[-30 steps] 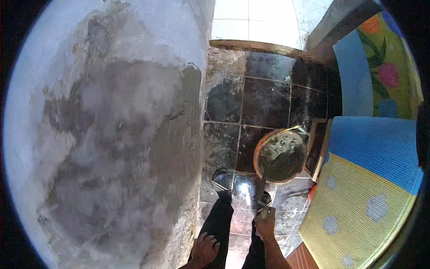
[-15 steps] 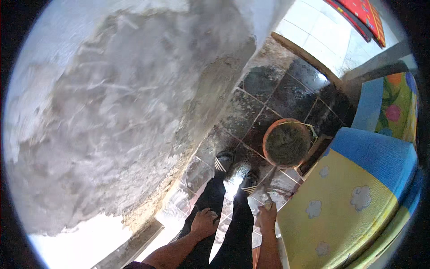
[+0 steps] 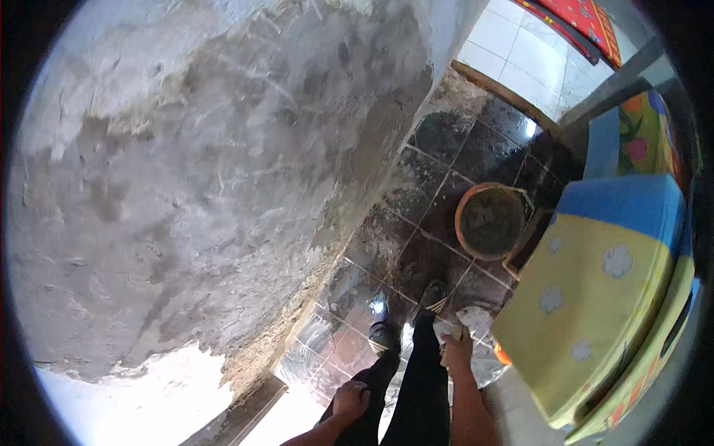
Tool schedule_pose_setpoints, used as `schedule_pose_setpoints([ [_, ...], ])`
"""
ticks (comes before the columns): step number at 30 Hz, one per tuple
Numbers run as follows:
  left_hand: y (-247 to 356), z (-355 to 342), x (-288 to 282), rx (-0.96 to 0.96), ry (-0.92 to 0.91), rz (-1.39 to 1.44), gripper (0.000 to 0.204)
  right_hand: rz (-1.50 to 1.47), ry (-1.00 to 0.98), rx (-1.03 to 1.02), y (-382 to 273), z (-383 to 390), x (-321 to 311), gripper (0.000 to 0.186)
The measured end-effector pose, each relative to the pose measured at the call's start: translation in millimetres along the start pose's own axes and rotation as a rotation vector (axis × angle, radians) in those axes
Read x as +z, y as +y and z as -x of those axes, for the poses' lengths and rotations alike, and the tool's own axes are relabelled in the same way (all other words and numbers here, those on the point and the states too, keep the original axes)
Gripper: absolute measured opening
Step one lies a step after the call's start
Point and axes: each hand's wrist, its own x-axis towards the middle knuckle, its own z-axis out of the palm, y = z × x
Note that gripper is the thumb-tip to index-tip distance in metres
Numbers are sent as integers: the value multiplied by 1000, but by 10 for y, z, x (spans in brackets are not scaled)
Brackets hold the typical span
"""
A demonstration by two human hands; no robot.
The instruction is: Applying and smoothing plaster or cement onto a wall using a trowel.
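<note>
My left hand (image 3: pixel 351 400) hangs in front of my dark trouser leg, fingers loosely bent and nothing visible in it. Beside the other leg, my right hand (image 3: pixel 457 351) is closed around a small pale tool (image 3: pixel 447 328); its kind is hard to make out, as the fingers cover much of it. Ahead on the dark tiles stands an orange-rimmed bucket (image 3: pixel 489 223) holding grey-brown wet material. To the left rises a wall (image 3: pixel 216 186) with patchy grey plaster and rough lower edges.
A folded yellow and blue foam mattress (image 3: pixel 595 297) leans along the right side, with a flowered one (image 3: pixel 632 137) behind it. A raised sill (image 3: pixel 506 95) separates the dark tiles (image 3: pixel 428 264) from white tiles (image 3: pixel 520 56). A red patterned cloth (image 3: pixel 584 26) lies beyond.
My feet have stepped, the left shoe now further back than the right. The view has shifted, so the bucket sits slightly higher and further right. The pale tool stays in my right hand.
</note>
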Motion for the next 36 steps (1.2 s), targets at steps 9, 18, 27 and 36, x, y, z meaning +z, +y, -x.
schedule_pose_setpoints([
  [9,-721,348,-214,-296,143,215,29,507,350,-548,286,-236,-241,61],
  [18,-1331,191,-93,-375,228,258,25,1122,445,-501,-962,-1349,-333,49],
  [27,-538,-418,-254,-323,200,367,28,1511,367,-373,-1543,-2566,-718,38],
  [36,-9,-524,-217,-346,72,300,27,1822,-141,-339,-1638,-2820,-626,25],
])
